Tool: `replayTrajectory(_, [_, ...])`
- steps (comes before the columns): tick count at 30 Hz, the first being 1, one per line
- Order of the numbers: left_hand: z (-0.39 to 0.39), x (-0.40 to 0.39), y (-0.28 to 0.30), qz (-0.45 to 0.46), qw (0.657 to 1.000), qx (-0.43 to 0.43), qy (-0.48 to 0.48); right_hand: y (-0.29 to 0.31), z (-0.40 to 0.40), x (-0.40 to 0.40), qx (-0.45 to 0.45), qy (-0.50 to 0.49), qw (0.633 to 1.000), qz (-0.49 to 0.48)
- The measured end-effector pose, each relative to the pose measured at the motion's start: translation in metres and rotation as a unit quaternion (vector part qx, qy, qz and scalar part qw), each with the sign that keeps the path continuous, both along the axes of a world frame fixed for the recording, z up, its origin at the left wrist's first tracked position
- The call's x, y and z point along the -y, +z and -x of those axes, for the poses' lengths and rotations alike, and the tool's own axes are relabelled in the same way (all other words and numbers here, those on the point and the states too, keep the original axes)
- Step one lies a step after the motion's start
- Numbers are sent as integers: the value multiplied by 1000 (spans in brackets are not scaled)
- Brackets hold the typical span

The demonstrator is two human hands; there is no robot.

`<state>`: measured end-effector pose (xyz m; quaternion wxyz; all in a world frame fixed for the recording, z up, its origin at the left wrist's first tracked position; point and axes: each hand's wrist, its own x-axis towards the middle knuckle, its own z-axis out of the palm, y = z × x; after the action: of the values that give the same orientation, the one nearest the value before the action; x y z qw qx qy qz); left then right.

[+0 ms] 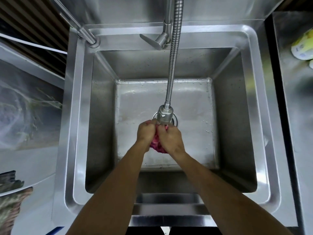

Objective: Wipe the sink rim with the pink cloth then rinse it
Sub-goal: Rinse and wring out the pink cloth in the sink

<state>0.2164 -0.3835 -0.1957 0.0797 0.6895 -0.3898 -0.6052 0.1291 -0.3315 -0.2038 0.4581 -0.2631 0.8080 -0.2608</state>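
Observation:
The pink cloth point(156, 144) is bunched up between both my hands, low over the middle of the steel basin. My left hand point(146, 131) grips its left side and my right hand point(171, 139) closes over its right side. Only a wet pink wad shows between and below the fingers. The spray head point(164, 114) of the flexible faucet hose hangs directly above the cloth, just past my fingertips. I cannot tell whether water is running. The sink rim point(77, 116) frames the basin on all sides.
The faucet lever point(153, 41) and a second tap point(88, 35) stand on the back rim. Droplets dot the basin floor near the drain point(175, 119). A steel counter point(294, 99) on the right carries a yellow-and-white packet point(303, 46).

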Motion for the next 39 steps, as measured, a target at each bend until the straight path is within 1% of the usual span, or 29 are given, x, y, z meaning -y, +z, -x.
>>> replayTrajectory(1, [0, 0, 1, -3, 1000, -3, 1, 0, 1, 2, -6, 13, 1000, 3])
replayTrajectory(4, [3, -5, 2, 4, 997, -15, -70, -1, 13, 1, -26, -2, 1000, 1])
replayTrajectory(5, [1, -3, 2, 15, 997, -7, -76, 0, 10, 0, -24, 9, 1000, 8])
replayTrajectory(7, [-5, -1, 0, 32, 998, -1, -58, 1, 2, -6, -18, 66, 997, 27])
replayTrajectory(8, [-8, -4, 0, 37, 997, -1, -65, 1, 2, -7, -20, 86, 996, 29])
replayTrajectory(11, [-11, -18, 2, 37, 989, -13, -140, -1, 14, -13, -29, 81, 996, 24])
replayTrajectory(14, [-11, -13, 4, 32, 996, -13, -86, 4, 9, -21, -4, 139, 989, 55])
replayTrajectory(15, [-7, -13, 6, 28, 996, -20, -82, 0, 13, -20, -9, 137, 989, 55])
replayTrajectory(18, [12, -15, 5, 31, 991, -44, -119, -6, 30, -11, -38, 50, 997, 38])
replayTrajectory(19, [12, -8, 2, 28, 994, -32, -101, -5, 27, -9, -40, 54, 997, 43])
replayTrajectory(21, [3, 6, -8, 12, 999, -9, -52, 1, 12, -6, -33, 122, 991, 47])
replayTrajectory(22, [-3, 8, -10, 6, 999, 1, -54, 4, 10, -6, -26, 144, 989, 35])
replayTrajectory(24, [-10, -1, -7, -11, 997, 4, -78, 11, 24, -7, 6, 139, 990, -13])
replayTrajectory(25, [-10, -8, -2, -29, 997, -12, -75, 16, 34, -8, 60, 127, 989, -38])
replayTrajectory(26, [-11, -13, 2, -55, 996, -35, -57, 24, 39, -12, 135, 131, 981, -44])
replayTrajectory(27, [-13, -15, 6, -79, 995, -51, -41, 30, 39, -17, 193, 158, 968, -25])
replayTrajectory(28, [-16, -15, 8, -95, 993, -54, -48, 34, 38, -23, 211, 199, 957, -11])
replayTrajectory(29, [-20, -13, 11, -108, 989, -48, -85, 37, 37, -30, 215, 222, 951, -6])
replayTrajectory(30, [-25, -10, 13, -127, 981, -34, -142, 37, 38, -36, 203, 223, 953, -13])
replayTrajectory(32, [-34, 3, 26, -158, 954, 1, -256, 42, 49, -44, 173, 191, 966, -11])
replayTrajectory(33, [-38, 17, 32, -149, 944, 16, -295, 45, 57, -47, 154, 189, 970, -1])
replayTrajectory(34, [-39, 32, 39, -122, 943, 25, -308, 53, 64, -50, 133, 209, 969, 7])
replayTrajectory(35, [-39, 50, 47, -82, 952, 25, -295, 62, 70, -52, 112, 239, 964, 15])
replayTrajectory(37, [-28, 86, 65, -3, 980, -19, -197, 82, 79, -57, 78, 289, 953, 49])
replayTrajectory(39, [-5, 116, 86, 45, 990, -86, -103, 99, 87, -59, 72, 286, 952, 80])
